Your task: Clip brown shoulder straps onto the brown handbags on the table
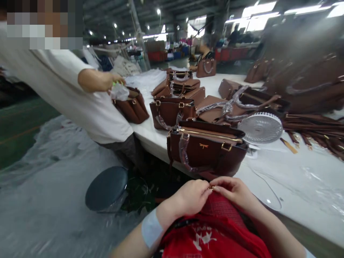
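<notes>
We hold both bare hands together, in front of the near edge of the white table [292, 179] and above our red apron [215, 240]. Between the fingertips there is a small gold-coloured piece [210, 188], and it is too small for us to tell its exact form. The left hand [189, 196] has its fingers curled in, with the thumb and the forefinger closed at this piece. The right hand [235, 190] pinches from the other side with the thumb and the forefinger, while its remaining fingers are loosely bent. Around our left forearm we wear a pale blue band [152, 228].

Just beyond our hands stands a dark brown handbag [206, 152], with a golden dragonfly mark on its front and its handle in clear plastic. Right behind it, to the right, we see a white fan [260, 129], and farther right lies a pile of brown straps [317, 130]. More brown bags [185, 95] crowd the far part of the table. At the left, a co-worker [107, 114] reaches over another brown bag [131, 107]. A dark round stool [106, 188] is near, on the left.
</notes>
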Demonstrator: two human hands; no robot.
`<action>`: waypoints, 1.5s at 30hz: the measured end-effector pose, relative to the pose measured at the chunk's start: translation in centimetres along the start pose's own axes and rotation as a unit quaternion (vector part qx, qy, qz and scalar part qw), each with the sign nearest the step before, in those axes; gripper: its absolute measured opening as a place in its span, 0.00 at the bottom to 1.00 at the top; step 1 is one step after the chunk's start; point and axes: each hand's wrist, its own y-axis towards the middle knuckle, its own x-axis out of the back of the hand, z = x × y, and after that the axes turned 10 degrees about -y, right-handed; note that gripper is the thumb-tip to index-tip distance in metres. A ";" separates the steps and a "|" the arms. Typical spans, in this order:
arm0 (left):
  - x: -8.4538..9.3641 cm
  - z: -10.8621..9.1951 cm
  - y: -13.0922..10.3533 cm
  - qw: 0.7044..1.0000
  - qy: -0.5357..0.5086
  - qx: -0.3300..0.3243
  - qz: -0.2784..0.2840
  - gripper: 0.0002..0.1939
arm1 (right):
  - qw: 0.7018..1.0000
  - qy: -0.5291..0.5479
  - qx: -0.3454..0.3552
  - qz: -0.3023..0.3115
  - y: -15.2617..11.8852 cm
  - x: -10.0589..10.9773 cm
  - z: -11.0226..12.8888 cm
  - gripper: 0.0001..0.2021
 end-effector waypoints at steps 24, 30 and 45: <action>6.9 -9.8 20.6 0.932 0.351 -0.081 0.024 0.16 | 0.921 0.151 0.026 -0.359 5.5 10.2 -2.9 0.19; 6.9 -11.1 20.8 0.919 0.381 -0.087 0.054 0.14 | 0.871 -0.067 0.049 -0.485 4.0 9.3 -1.4 0.10; 3.7 -1.6 6.4 0.944 0.148 -0.174 -0.239 0.26 | 0.898 -0.195 0.070 -0.388 4.2 14.5 0.6 0.21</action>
